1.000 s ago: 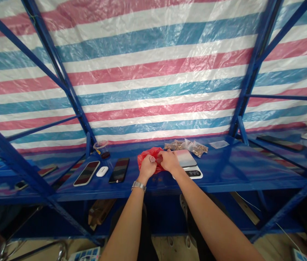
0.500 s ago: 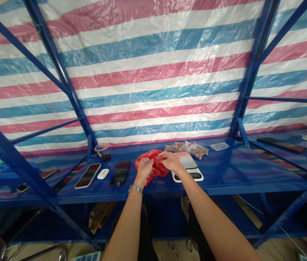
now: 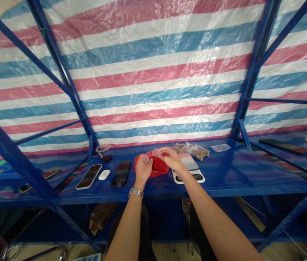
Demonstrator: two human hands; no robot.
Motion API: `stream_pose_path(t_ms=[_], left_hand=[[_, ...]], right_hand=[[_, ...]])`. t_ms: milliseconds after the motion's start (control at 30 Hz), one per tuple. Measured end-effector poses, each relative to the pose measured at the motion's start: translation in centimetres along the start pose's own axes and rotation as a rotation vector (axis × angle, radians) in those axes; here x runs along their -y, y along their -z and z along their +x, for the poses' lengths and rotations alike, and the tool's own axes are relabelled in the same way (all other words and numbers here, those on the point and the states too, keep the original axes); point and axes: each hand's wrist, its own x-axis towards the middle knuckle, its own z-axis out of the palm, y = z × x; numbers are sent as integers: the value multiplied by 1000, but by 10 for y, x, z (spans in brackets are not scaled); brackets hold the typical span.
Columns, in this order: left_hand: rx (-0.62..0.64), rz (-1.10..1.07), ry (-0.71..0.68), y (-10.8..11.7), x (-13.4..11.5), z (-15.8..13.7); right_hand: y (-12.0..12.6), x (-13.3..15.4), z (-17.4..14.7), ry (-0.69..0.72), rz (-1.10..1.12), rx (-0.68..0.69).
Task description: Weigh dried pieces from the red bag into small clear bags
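Note:
A red plastic bag point(image 3: 160, 168) lies open and crumpled on the blue shelf beneath both hands. My left hand point(image 3: 143, 169) is over the bag's left side, its fingers closed round a small clear, cup-like plastic piece point(image 3: 145, 159). Between the fingertips of my right hand point(image 3: 171, 158), above the bag's right side, is another small clear, cup-like piece point(image 3: 156, 152). The bag's contents are too dark to make out. Beside my right forearm stands a white kitchen scale point(image 3: 188, 168) with a dark display, partly covered by the arm.
Bags of small brown pieces point(image 3: 198, 151) lie behind the scale, with a flat clear bag point(image 3: 220, 148) to their right. On the left are a phone point(image 3: 89, 177), a white case point(image 3: 104, 175), a blurred dark object point(image 3: 121, 174) and a plastic cup point(image 3: 104, 152). Blue posts point(image 3: 244, 83) flank the shelf.
My hands have moved slightly apart. A clear piece now shows in each hand, and the red bag is spread wider beneath them.

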Motion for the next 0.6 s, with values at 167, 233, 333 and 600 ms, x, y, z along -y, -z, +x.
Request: stream_pose_path(t_ms=[167,233,333,600], left_hand=[[114,228,-199,8,0,-4],[148,237,-197,9,1,-6],[179,205,-176,8,2,-6],[172,250,-157,13,4,-1]], right_hand=[[-4,27,-10,258,-256,55],[-5,36,-15,331,-363,99],[-7,44,-21,406,-500,151],[-11,43,-20,436,-523,38]])
